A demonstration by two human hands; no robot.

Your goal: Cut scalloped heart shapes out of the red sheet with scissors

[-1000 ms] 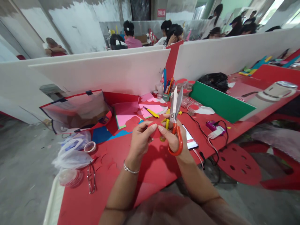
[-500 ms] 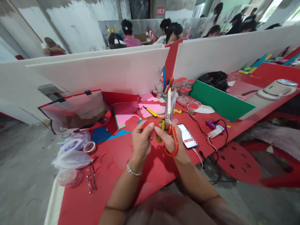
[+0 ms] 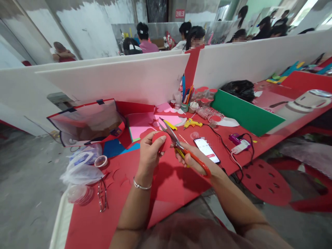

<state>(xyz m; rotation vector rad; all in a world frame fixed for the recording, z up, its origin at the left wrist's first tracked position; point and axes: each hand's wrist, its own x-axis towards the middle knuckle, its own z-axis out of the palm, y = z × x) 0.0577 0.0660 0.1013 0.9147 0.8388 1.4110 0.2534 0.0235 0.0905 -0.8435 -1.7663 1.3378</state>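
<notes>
Between the thumb and fingers of my left hand (image 3: 149, 154) is a round red paper piece (image 3: 162, 141). My right hand (image 3: 190, 160) grips scissors (image 3: 198, 162) with orange and yellow handles. Their blades are parted and point up and left, close to the red paper's right edge; whether they touch it I cannot tell. Beyond the hands lie a yellow craft knife (image 3: 169, 125), pink paper sheets (image 3: 141, 121) and a yellow glue gun (image 3: 192, 123). Red paper scraps (image 3: 119, 176) are scattered on the red table (image 3: 95, 228), left of my left wrist.
A lit phone (image 3: 206, 149) lies right of my right hand, near cables and a purple plug block (image 3: 236, 139). Left are a fabric bag (image 3: 88, 121), plastic bags (image 3: 80, 169) and glasses (image 3: 102, 195). A green board (image 3: 246, 112) and white partition (image 3: 116, 76) stand behind.
My right hand has drawn away from the left and turned the scissors from upright to pointing up-left, at the paper. The left hand now holds the red paper alone.
</notes>
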